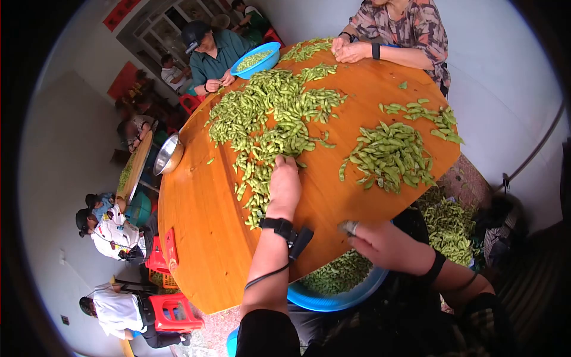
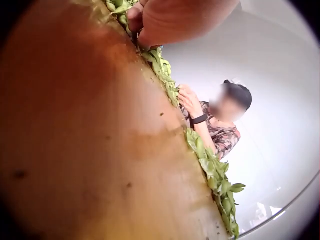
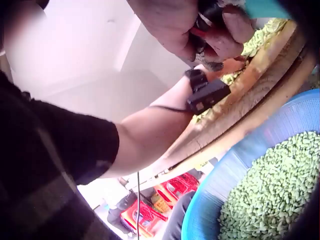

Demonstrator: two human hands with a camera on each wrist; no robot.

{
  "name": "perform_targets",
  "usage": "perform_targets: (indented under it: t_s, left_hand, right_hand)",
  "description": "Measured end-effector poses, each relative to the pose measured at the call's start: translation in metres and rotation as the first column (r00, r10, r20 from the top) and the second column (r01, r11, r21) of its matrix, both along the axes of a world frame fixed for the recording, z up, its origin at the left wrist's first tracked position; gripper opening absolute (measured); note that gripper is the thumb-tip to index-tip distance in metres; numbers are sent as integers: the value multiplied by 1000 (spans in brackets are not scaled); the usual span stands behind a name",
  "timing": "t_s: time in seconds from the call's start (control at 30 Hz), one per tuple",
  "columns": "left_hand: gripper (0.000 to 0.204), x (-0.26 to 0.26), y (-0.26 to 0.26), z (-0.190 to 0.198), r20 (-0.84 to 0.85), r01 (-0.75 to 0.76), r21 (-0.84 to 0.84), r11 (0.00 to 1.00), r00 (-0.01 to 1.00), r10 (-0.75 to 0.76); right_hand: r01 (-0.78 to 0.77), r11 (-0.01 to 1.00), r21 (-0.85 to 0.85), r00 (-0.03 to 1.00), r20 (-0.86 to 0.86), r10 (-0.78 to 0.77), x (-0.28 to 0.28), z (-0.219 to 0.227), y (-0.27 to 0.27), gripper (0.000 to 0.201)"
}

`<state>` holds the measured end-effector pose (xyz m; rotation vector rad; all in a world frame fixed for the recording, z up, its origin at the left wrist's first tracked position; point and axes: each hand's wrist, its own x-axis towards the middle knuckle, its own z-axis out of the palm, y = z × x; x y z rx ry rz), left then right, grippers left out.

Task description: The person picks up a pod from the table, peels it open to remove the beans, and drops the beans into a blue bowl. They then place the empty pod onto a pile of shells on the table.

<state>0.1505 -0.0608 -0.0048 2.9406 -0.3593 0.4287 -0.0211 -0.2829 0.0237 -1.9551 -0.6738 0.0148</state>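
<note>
In the head view my left hand (image 1: 285,183) reaches into the near edge of the large heap of green soybean pods (image 1: 262,110), its fingers bent down among them. The left wrist view shows the fingers (image 2: 135,19) and thumb right at the pods; whether they pinch one I cannot tell. My right hand (image 1: 383,244) is over the table's near edge, fingers curled, a small grey-tipped thing (image 1: 349,227) at its fingertips. Below it a blue basin (image 3: 200,200) holds shelled green beans (image 3: 280,190).
On the round wooden table (image 1: 208,256) lies a smaller pod pile (image 1: 392,156) at right. A blue bowl (image 1: 256,60) and metal bowl (image 1: 169,154) stand at the far and left rims. Two people sit across. More pods (image 1: 446,226) lie on the floor; red stools (image 1: 175,312) stand left.
</note>
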Motion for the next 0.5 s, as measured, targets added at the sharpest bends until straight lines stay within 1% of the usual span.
perform_targets:
  t_s: [0.03, 0.07, 0.1, 0.17, 0.2, 0.23, 0.27, 0.3, 0.33, 0.37, 0.4, 0.43, 0.47, 0.5]
  left_hand:
    - [22, -9, 2, 1, -6, -50, 43, 998, 999, 50]
    - [22, -20, 4, 2, 27, -25, 53, 998, 999, 24]
    - [22, -27, 7, 3, 20, -23, 60, 998, 1000, 22]
    - [22, -37, 13, 8, 70, -26, 32, 999, 997, 24]
    - [15, -45, 13, 16, 61, -22, 16, 1000, 998, 21]
    - [15, -56, 10, 23, 60, -23, 14, 1000, 998, 22]
    - [15, -70, 5, 29, -121, -66, -308, 949, 992, 30]
    - [17, -84, 1, 34, -292, -158, -582, 798, 956, -24]
    - [22, -98, -3, 36, -358, -180, -689, 702, 927, -114]
    - [22, -110, -4, 31, -364, -180, -685, 706, 924, -118]
    - [25, -121, -6, 25, -346, -179, -820, 544, 912, -222]
    - [27, -129, -7, 21, -307, -189, -916, 354, 898, -316]
    - [28, -136, -8, 19, -289, -183, -926, 330, 906, -309]
    - [28, -142, -7, 15, -294, -189, -926, 326, 905, -308]
  right_hand:
    - [-1, 1000, -7, 986, -164, 0, 4, 2, -3, 14]
    - [30, 996, 82, 996, -85, -23, 9, -1, -2, 11]
    - [32, 995, 90, 995, -93, -23, 13, -5, 0, 11]
    - [128, 981, 144, 992, -34, -125, 23, -10, 4, 10]
    - [107, 983, 148, 994, -27, -104, 27, -8, 4, 8]
    - [106, 984, 147, 994, -28, -103, 31, -5, 6, 8]
    - [89, 973, 214, 968, -248, -34, 35, -1, 10, 9]
    - [92, 954, 284, 891, -452, 48, 37, 2, 13, 9]
    - [105, 949, 299, 894, -446, 42, 39, 3, 17, 11]
    - [112, 947, 301, 891, -451, 38, 40, 4, 21, 11]
    - [99, 956, 276, 871, -488, 51, 41, 4, 24, 12]
    - [83, 964, 251, 849, -525, 64, 40, 4, 28, 12]
    - [85, 964, 250, 844, -532, 64, 37, 3, 32, 12]
    - [89, 961, 260, 829, -554, 74, 35, 2, 35, 13]
